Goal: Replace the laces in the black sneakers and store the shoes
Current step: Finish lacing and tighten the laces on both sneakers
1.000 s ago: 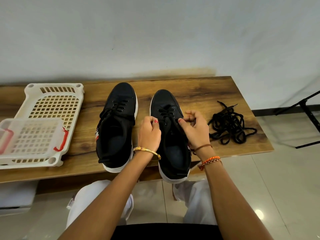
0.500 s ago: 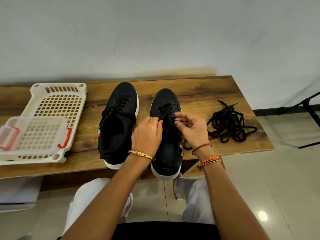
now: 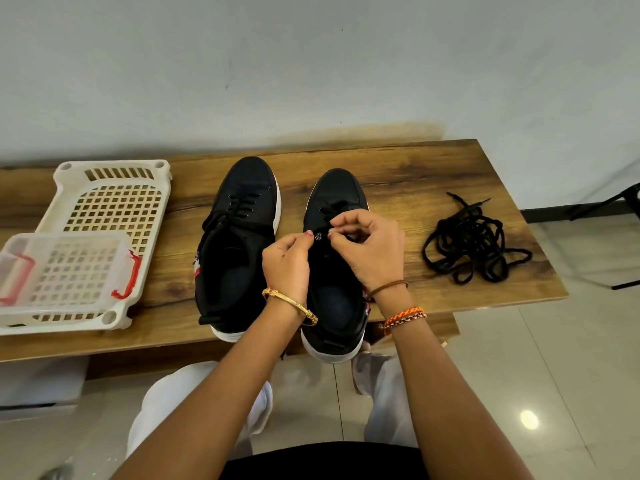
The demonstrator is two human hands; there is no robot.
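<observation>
Two black sneakers with white soles stand side by side on the wooden table (image 3: 398, 174), toes pointing away from me. The left sneaker (image 3: 239, 244) is laced and untouched. Over the lacing of the right sneaker (image 3: 336, 199), my left hand (image 3: 287, 261) and my right hand (image 3: 370, 251) meet, fingertips pinching the black lace between them. The lace itself is mostly hidden under my fingers. A tangled pile of loose black laces (image 3: 474, 247) lies on the table to the right of the shoes.
A white perforated plastic basket (image 3: 110, 202) lies at the table's left, with a smaller clear box with red clips (image 3: 65, 271) on it. The right sneaker's heel overhangs the table's front edge. My knees in white trousers are below. A black stand leg shows at far right.
My hands have moved up the right sneaker from its opening toward the eyelets and closed together on the lace. The sneaker shifted slightly under them.
</observation>
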